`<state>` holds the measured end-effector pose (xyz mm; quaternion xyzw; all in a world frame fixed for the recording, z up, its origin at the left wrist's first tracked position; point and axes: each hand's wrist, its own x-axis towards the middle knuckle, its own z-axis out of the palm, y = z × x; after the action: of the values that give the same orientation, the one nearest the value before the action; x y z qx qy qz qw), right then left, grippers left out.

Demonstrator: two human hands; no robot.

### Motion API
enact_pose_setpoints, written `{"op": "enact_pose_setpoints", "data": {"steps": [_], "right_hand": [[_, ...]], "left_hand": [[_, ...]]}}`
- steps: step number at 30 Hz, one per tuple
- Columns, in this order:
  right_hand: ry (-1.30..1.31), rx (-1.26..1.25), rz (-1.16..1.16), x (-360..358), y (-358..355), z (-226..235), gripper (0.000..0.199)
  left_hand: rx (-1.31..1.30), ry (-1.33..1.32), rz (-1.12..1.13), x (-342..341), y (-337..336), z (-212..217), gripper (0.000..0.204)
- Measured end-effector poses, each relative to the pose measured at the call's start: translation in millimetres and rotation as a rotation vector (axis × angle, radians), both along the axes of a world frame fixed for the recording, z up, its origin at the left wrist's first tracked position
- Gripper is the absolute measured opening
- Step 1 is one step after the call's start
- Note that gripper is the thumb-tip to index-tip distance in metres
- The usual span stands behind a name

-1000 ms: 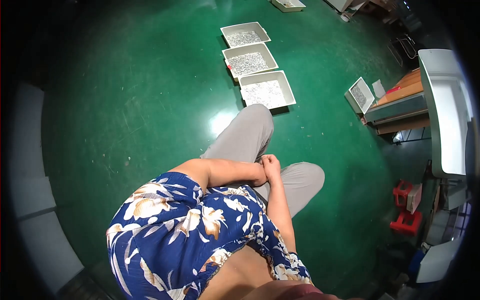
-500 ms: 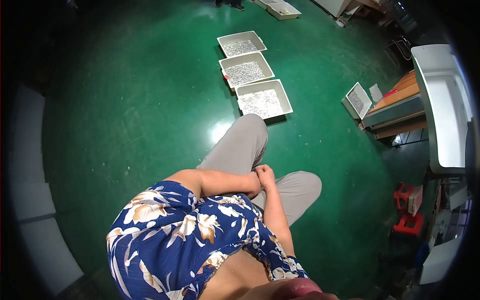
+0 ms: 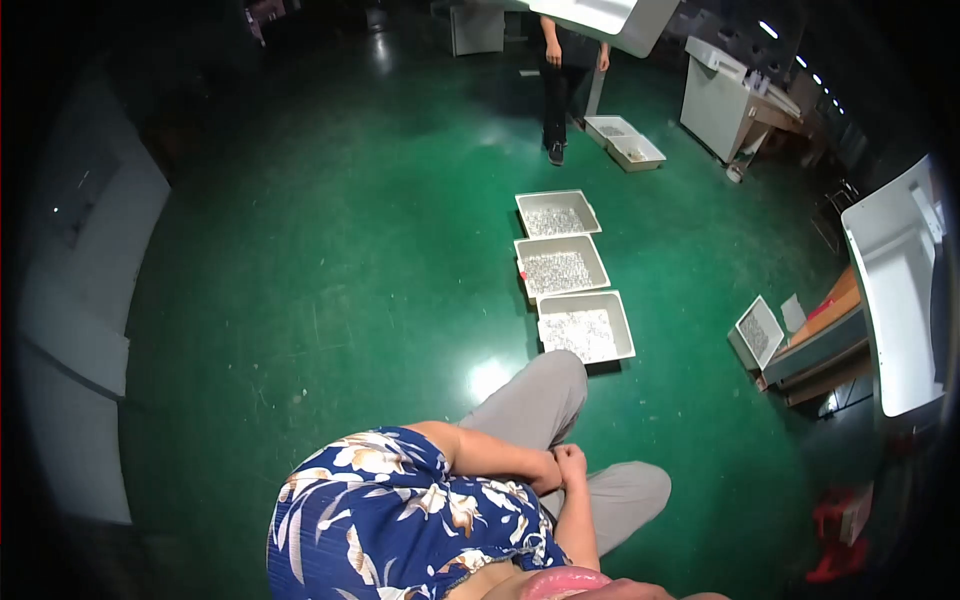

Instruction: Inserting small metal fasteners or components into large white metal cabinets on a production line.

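My hands meet above my lap, close to my grey trousers. My left hand comes in from the left, its fingers hidden from view. Curled closed, my right hand lies against it; whether anything is inside cannot be made out. Beyond my knee, three pale rectangular tubs stand in a row on the green floor. The nearest tub, the middle tub and the farthest tub hold many small whitish-silver pieces. A small red spot marks the middle tub's left side.
Farther off, a person in dark trousers stands beside two more tubs. On the right are a small tub, a wooden-topped bench, a large white basin and red stools. Pale panels line the left.
The view has tilted up, so the tubs and my lap sit lower and farther right. More of the standing person and the far room shows. My hands stay together.
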<state>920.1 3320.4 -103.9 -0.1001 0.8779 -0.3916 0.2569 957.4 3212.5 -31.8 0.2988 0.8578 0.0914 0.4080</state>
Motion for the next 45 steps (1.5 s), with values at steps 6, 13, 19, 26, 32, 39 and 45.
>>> {"op": "enact_pose_setpoints", "data": {"steps": [6,13,19,26,32,39,45], "right_hand": [[0.0,-0.03,0.005,1.4,-14.0,-5.1,0.022],[-0.239,-0.182,-0.113,-0.9,-22.9,-7.2,0.012],[0.122,0.072,0.034,-8.8,-20.5,-36.7,0.02],[0.099,0.158,0.07,-3.3,-28.8,-1.0,0.025],[0.099,-0.022,-0.081,-11.8,-19.0,-16.0,0.015],[-0.096,-0.306,-0.374,-9.3,-25.2,5.1,0.005],[-0.127,-0.312,-0.286,-25.9,13.7,-9.8,0.012]], "left_hand": [[0.129,0.047,-0.059,11.0,-1.3,-9.7,0.021],[0.542,0.229,0.469,17.9,-85.1,103.4,0.014],[0.44,0.211,0.576,47.0,-137.9,140.7,0.012],[0.493,-0.001,0.765,103.6,-171.8,155.3,0.017],[-0.154,0.022,0.78,108.9,-200.4,99.2,0.03],[0.181,0.463,0.732,19.9,-150.1,143.4,0.032],[0.778,0.314,0.249,-49.8,-10.4,91.8,0.027]]}}
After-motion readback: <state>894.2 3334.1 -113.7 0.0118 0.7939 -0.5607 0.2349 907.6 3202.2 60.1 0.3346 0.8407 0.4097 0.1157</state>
